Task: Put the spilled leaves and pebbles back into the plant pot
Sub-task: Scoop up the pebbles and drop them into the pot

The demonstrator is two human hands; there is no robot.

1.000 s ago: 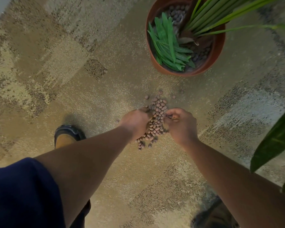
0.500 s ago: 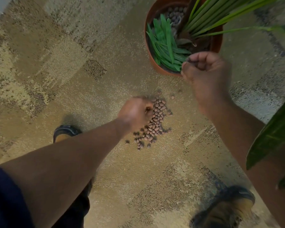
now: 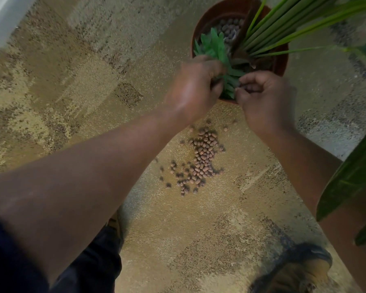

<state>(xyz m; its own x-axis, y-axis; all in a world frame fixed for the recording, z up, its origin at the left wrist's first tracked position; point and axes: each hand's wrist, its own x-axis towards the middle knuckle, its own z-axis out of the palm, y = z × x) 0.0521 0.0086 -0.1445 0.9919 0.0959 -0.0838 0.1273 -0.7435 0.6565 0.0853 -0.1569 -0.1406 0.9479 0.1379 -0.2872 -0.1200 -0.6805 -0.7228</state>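
Mottled tan and grey carpet [image 3: 76, 85] covers the floor. A round terracotta plant pot [image 3: 282, 60] holds flat green leaves [image 3: 215, 45]. Brown rounded pebbles [image 3: 201, 159] lie heaped on the carpet (near the pot). Left hand [image 3: 193, 89] and right hand [image 3: 264, 100] hover at its rim, each grip curled; contents unclear.

A patterned carpet [image 3: 76, 98] in tan, beige and grey patches covers the floor. On it, toward its far right, stands a terracotta plant pot [image 3: 282, 62]. Nearer in from the pot, apart from its base, a loose heap of brown clay pebbles [image 3: 201, 159] lies spilled, with strays scattered around its edges. A brown shoe [image 3: 298, 271] rests near the right corner closest to the viewer.
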